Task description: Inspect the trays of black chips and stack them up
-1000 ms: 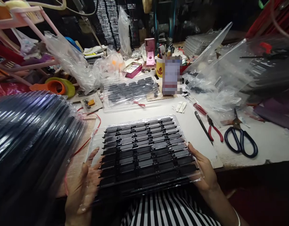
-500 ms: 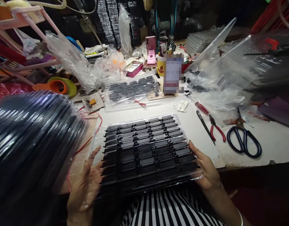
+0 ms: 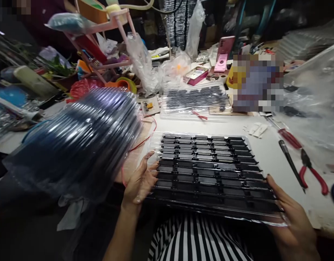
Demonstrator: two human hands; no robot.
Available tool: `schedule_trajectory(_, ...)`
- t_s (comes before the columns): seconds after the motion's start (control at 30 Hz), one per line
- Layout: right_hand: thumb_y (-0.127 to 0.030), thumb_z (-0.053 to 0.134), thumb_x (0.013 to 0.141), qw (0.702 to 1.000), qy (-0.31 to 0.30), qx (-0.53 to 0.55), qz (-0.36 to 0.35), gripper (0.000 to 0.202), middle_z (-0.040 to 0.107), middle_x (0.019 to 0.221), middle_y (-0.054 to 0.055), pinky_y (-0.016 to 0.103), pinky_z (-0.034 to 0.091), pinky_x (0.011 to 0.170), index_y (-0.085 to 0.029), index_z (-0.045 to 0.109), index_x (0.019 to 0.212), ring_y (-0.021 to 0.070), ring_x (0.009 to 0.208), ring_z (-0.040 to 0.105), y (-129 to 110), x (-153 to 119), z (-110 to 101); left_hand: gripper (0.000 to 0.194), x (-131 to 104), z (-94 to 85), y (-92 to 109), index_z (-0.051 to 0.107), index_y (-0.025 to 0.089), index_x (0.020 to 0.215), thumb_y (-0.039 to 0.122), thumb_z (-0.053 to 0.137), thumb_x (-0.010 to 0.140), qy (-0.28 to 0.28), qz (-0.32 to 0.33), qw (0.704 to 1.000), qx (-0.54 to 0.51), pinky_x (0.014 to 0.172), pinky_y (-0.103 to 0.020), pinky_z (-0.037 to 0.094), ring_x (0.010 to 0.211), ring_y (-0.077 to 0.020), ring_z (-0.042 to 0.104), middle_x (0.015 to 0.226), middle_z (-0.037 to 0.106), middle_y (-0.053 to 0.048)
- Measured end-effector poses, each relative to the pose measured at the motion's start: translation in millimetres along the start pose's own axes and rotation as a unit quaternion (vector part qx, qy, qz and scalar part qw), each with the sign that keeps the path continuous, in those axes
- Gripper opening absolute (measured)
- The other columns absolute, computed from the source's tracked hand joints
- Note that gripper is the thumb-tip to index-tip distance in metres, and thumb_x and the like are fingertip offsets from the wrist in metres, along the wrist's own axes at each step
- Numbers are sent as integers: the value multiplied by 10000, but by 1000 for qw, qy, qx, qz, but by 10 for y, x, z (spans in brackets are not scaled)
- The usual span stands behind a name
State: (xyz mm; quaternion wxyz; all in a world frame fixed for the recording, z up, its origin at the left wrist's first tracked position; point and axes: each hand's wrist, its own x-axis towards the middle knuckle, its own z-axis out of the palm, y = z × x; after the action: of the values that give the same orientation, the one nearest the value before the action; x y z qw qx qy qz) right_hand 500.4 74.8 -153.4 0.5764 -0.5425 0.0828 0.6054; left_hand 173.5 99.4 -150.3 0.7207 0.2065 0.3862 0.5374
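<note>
Left hand (image 3: 140, 180) and right hand (image 3: 295, 216) clasp opposite edges of a plastic tray (image 3: 155, 139), likely light, slippery, best held there

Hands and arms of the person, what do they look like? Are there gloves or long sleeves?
The left hand and right hand wear no gloves. The left forearm has no sleeve that shows; too little of the right forearm shows to tell. Between the arms are clothes with black and white stripes.
</note>
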Motion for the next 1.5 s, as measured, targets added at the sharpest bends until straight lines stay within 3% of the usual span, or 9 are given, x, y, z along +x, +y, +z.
schedule_trajectory(0.2,-197,327,939,996,-56,48,55,429,751,747,40,437,490,968,-228,737,818,211,846,710,-24,-61,53,466,-63,-33,-1,347,187,1401,283,386,946,-6,-21,996,-86,791,-357,537,883,-191,655,1068,646,-130)
schedule_trajectory(0.37,-285,298,963,992,-25,123,33,423,756,862,22,409,465,1004,-239,719,960,193,886,701,58,-146,124,581,-137,-24,-20,299,172,1445,204,439,882,0,-1,994,-112,893,-363,498,1037,-215,619,1179,617,-153)
schedule_trajectory(0.53,-300,348,957,989,-39,135,44,355,741,984,-9,413,440,1030,-274,689,1054,182,975,672,106,-142,101,587,-129,-38,-24,299,280,1445,142,451,895,5,-20,999,-50,867,-390,510,880,-184,664,967,685,-69)
schedule_trajectory(0.77,-322,393,933,989,-92,103,56,325,702,1114,-14,427,432,1032,-311,680,1084,208,1026,651,132,-91,22,610,-111,-37,-39,256,315,1455,166,473,905,11,5,999,-31,723,-304,552,820,-161,665,960,683,-72)
schedule_trajectory(1.0,-346,382,939,986,-93,117,78,336,705,1107,1,421,428,1036,-298,698,1046,199,1030,648,120,-103,31,628,-138,10,-39,216,306,1468,163,459,907,7,14,1000,-2,767,-354,560,847,-178,669,980,681,-85)
schedule_trajectory(1.23,-320,420,929,978,-162,105,78,309,705,1102,36,453,428,1027,-245,694,1052,213,1072,624,133,-83,-2,594,-131,26,-34,265,301,1455,128,427,911,6,14,1000,10,783,-352,563,811,-168,684,1003,696,-89)
schedule_trajectory(1.5,-318,508,906,962,-242,108,66,242,717,1049,41,426,450,1002,-216,703,1007,214,1075,616,141,-81,30,604,-110,-30,-34,239,311,1464,92,356,912,-21,-5,999,-32,980,-449,452,1055,-230,637,1147,681,-88)
